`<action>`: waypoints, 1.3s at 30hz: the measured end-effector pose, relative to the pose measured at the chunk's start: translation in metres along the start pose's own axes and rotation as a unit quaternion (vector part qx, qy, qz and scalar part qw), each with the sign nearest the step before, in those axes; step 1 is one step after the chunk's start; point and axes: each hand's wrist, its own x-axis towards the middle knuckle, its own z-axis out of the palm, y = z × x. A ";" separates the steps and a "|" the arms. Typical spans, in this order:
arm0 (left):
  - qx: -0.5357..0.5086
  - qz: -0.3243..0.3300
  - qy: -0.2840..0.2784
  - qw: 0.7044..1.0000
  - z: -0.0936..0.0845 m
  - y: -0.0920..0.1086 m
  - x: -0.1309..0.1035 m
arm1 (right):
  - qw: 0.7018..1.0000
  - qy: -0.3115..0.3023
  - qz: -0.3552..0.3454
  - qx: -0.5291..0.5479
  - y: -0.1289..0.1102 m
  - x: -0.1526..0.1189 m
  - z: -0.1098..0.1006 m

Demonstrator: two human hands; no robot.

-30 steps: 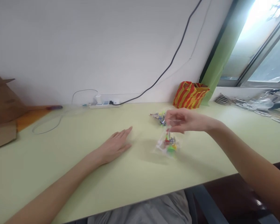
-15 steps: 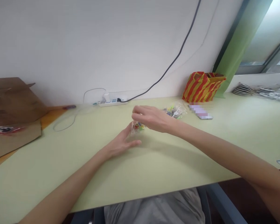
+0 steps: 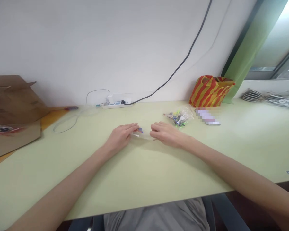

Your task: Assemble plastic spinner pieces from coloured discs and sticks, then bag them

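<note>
A small clear plastic bag (image 3: 144, 134) lies low over the table, stretched between my two hands. Red, blue and white small pieces (image 3: 139, 131) show at its left end; their kind is too blurred to tell. My left hand (image 3: 121, 136) is closed over that end, fingers pressed together. At the opposite end my right hand (image 3: 165, 134) is curled shut, pinching the plastic. Just behind the right hand rests another clear bag (image 3: 179, 118) with several small colourful pieces in it.
A striped red and yellow bag (image 3: 210, 92) and a phone (image 3: 207, 116) stand at the back right. Along the wall are a power strip (image 3: 117, 105) and a black cable (image 3: 168, 77). An open cardboard box (image 3: 14, 99) is at the left, past the table (image 3: 125, 186).
My right hand has come down and to the right, away from above the bag. My left hand has turned over and closed on the bag, which is now stretched sideways between both hands.
</note>
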 end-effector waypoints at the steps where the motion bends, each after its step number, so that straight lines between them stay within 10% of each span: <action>1: 0.005 0.005 -0.012 1.000 0.001 0.001 0.001 | 0.999 -0.016 0.009 0.026 0.003 -0.004 0.005; 14: -0.174 -0.116 -0.038 0.977 0.006 -0.009 -0.004 | 0.981 0.009 0.143 0.130 0.008 -0.018 0.035; 20: -0.496 -0.307 0.123 0.803 0.011 -0.014 0.003 | 0.978 -0.002 0.146 0.149 0.004 -0.019 0.039; 24: -0.598 -0.324 0.075 0.729 0.005 -0.006 0.004 | 0.981 -0.006 0.125 0.150 0.000 -0.017 0.037; 31: -0.595 -0.294 -0.011 0.748 -0.008 0.008 0.003 | 0.980 -0.004 0.085 0.178 -0.002 -0.017 0.036; 39: -0.603 -0.323 0.027 0.729 -0.005 0.008 0.002 | 0.982 0.008 0.071 0.174 -0.003 -0.016 0.034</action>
